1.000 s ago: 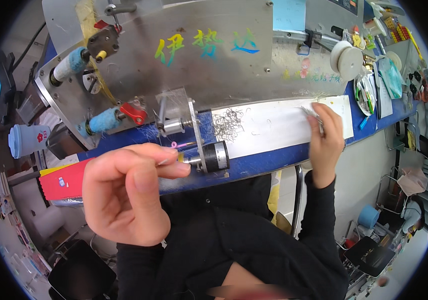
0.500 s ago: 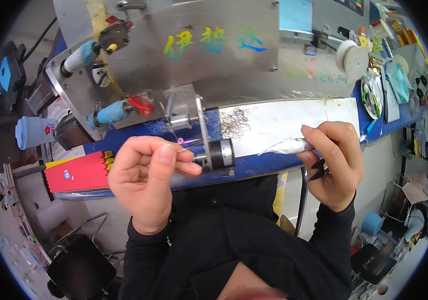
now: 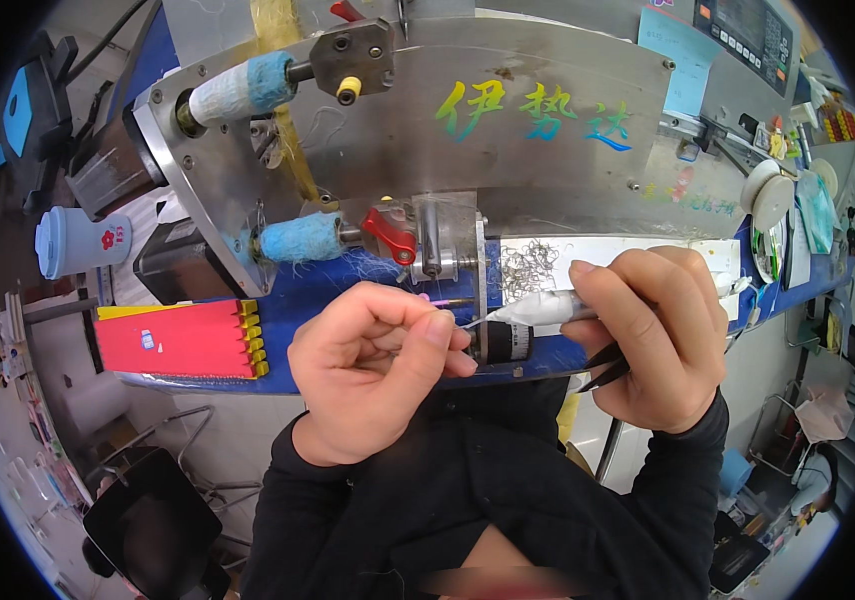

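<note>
My left hand (image 3: pixel 376 372) is closed in a pinch, thumb against forefinger; what it pinches is too fine to make out. My right hand (image 3: pixel 670 335) grips a white, crumpled-looking tube (image 3: pixel 538 308) with a thin pointed tip, aimed left. That tip meets or nearly meets the left fingertips. A slim black tool (image 3: pixel 605 374) is tucked under the right fingers, its kind mostly hidden. Just beyond the left fingers is a thin pink-and-dark rod (image 3: pixel 451 301) on the machine. A black cylindrical knob (image 3: pixel 510 342) with white markings sits below the tube.
A metal machine (image 3: pixel 548 150) fills the back, with a blue-wrapped roller (image 3: pixel 300 238) and a red lever (image 3: pixel 389 238). Fine dark curved bits (image 3: pixel 531 266) lie on white paper (image 3: pixel 638 252). Red boards (image 3: pixel 180 341) and a blue cup (image 3: pixel 83 243) are at left; white spools (image 3: pixel 768 190) at right.
My hands have come together: the tube's tip has moved from well right of the left hand to its fingertips. The view has shifted, so the machine appears larger and further right.
</note>
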Demonstrator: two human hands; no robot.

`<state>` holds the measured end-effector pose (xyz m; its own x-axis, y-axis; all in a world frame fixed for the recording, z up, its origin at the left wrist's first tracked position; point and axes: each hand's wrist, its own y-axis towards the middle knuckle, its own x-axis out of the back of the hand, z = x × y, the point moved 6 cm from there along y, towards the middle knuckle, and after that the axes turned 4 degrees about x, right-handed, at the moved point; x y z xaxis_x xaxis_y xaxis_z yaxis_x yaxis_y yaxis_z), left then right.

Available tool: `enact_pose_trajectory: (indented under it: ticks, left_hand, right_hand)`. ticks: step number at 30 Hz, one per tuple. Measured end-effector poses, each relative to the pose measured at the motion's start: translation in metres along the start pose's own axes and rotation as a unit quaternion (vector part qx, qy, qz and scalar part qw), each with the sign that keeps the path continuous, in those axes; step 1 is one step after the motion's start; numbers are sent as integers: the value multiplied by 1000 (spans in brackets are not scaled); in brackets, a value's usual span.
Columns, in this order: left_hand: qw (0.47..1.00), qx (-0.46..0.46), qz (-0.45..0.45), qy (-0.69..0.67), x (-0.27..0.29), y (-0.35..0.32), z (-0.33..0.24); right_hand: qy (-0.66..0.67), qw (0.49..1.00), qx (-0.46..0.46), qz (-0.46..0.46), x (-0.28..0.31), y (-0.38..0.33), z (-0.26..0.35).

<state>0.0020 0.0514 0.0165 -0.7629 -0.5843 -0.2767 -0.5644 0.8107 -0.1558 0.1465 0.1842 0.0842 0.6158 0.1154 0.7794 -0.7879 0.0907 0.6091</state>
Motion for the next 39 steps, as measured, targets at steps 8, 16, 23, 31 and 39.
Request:
enact_pose_trajectory:
  ticks: [8, 16, 23, 31, 39]
  left_hand:
    - [1000, -2, 4, 13, 1, 0, 2]
    - [1000, -8, 5, 11, 0, 0, 2]
    - [1000, -14, 3, 13, -1, -1, 1]
    - [1000, -14, -11, -10, -11, 0, 3]
    - [998, -65, 9, -17, -26, -1, -1]
  right_hand:
    - [38, 997, -50, 42, -6, -1, 1]
    - [19, 1000, -16, 9, -5, -3, 0]
    - [3, 994, -111, -13, 23, -17, -6]
    - [-8, 951, -306, 54, 33, -116, -72]
    - [-27, 944, -327, 40, 11, -137, -72]
